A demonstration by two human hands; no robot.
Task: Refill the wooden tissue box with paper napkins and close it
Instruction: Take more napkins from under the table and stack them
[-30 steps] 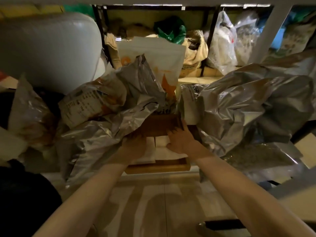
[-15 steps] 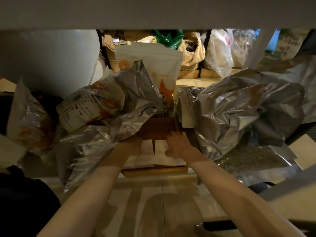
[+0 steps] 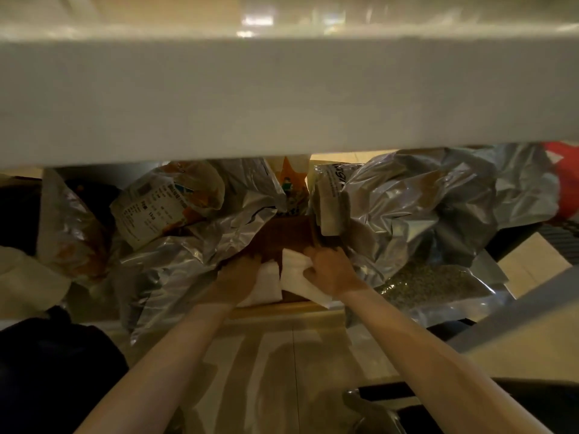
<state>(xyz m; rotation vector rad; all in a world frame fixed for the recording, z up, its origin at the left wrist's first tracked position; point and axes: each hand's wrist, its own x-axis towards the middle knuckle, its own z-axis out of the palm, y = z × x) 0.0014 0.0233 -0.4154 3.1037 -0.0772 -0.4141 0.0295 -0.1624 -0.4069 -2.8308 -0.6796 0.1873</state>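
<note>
- While both forearms reach forward over the pale tiled floor (image 3: 282,364), the wooden tissue box (image 3: 291,310) sits open on a low shelf, its near rim just beyond the wrists.
- Left hand (image 3: 238,281) lies palm-down on the left stack of paper napkins (image 3: 266,283) inside the box; whether its fingers curl around anything cannot be told.
- Right hand (image 3: 332,270) is closed around the right stack of white napkins (image 3: 297,277), which tilts up out of the box.
- Crumpled silver foil bags (image 3: 416,208) crowd both sides and the back.
- Farthest, a broad white shelf edge (image 3: 282,98) fills the upper view.
</note>
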